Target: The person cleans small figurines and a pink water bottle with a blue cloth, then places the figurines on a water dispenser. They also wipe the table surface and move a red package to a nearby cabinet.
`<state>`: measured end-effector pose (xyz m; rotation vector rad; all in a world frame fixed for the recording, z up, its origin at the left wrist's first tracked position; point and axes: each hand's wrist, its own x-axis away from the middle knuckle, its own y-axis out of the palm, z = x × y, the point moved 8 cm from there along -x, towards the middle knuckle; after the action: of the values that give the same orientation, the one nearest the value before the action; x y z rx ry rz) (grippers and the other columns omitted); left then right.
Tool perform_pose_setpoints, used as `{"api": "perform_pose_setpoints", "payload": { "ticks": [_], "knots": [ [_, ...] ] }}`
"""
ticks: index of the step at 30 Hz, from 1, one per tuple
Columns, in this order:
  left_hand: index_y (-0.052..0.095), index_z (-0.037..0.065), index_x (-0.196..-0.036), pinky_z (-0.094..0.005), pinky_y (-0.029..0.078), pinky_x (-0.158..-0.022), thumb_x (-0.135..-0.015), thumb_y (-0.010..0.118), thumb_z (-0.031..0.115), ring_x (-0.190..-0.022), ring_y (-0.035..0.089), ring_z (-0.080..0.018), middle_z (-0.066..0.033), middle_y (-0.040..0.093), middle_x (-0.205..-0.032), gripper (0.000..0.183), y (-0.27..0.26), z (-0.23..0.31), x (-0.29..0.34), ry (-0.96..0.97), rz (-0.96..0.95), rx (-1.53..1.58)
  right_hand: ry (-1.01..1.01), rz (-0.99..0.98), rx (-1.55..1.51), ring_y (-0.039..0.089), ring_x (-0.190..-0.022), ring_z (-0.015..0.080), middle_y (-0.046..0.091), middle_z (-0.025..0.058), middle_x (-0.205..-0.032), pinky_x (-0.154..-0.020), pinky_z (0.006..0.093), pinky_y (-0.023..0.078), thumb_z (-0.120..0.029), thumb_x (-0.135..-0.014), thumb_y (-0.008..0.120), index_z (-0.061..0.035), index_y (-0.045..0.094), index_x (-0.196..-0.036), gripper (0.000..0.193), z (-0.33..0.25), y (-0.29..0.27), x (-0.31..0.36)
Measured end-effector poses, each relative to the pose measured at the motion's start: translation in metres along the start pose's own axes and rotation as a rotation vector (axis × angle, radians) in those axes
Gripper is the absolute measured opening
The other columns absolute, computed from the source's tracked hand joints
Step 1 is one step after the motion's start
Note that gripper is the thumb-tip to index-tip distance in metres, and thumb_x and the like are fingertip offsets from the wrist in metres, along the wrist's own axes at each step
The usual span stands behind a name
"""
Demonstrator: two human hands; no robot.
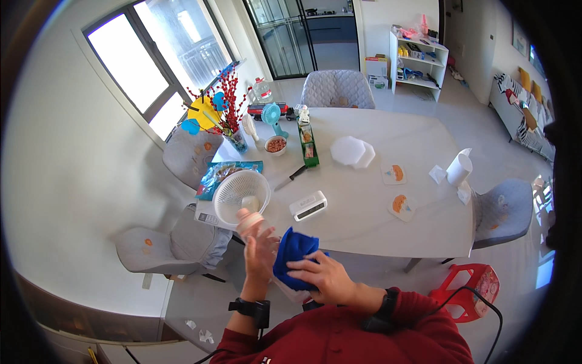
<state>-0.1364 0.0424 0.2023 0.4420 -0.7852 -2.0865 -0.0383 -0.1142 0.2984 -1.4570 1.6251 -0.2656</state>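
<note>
In front of my body, at the table's near edge, my left hand (259,261) is wrapped round a translucent bottle with a pale pink top (248,221). The bottle is tilted, its top pointing up and to the left. My right hand (327,279) grips a bunched blue cloth (296,247) that lies against the bottle's side. Cloth and fingers hide much of the bottle's lower body. Just beyond the bottle's top stands a white slotted basket (221,203). A white rectangular device with a dark display (308,205) lies to the right of the basket.
On the table (370,233) are a black-handled knife (291,178), a filled bowl (276,145), a teal fan (272,114), a green box (308,145), white lids (351,151), two printed coasters (400,207) and a paper roll (459,168). A red stool (448,296) stands right.
</note>
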Motion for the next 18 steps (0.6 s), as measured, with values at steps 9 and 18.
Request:
{"api": "perform_pose_setpoints", "payload": {
  "ticks": [9, 18],
  "knots": [
    [0.033, 0.008, -0.141, -0.034, 0.043, -0.095, -0.092, 0.052, 0.043, -0.111, 0.053, -0.022, -0.0108, 0.054, -0.124, 0.063, 0.027, -0.01, 0.016, 0.066, -0.017, -0.094, 0.109, 0.141, -0.163, 0.054, -0.1, 0.0321, 0.057, 0.0026, -0.122, -0.085, 0.0378, 0.049, -0.004, -0.062, 0.068, -0.0114, 0.061, -0.112, 0.051, 0.035, -0.009, -0.024],
    [0.038, 0.011, -0.139, -0.0393, 0.044, -0.089, -0.084, 0.054, 0.06, -0.101, 0.055, -0.0263, -0.0098, 0.053, -0.124, 0.075, 0.016, 0.04, -0.014, 0.11, -0.095, 0.119, 0.292, -0.12, -0.822, 0.059, -0.104, 0.0227, 0.061, 0.0072, -0.115, -0.09, 0.0316, 0.047, 0.0, -0.076, 0.062, -0.0063, 0.06, -0.118, 0.043, 0.07, 0.002, 0.033]
  ]
}}
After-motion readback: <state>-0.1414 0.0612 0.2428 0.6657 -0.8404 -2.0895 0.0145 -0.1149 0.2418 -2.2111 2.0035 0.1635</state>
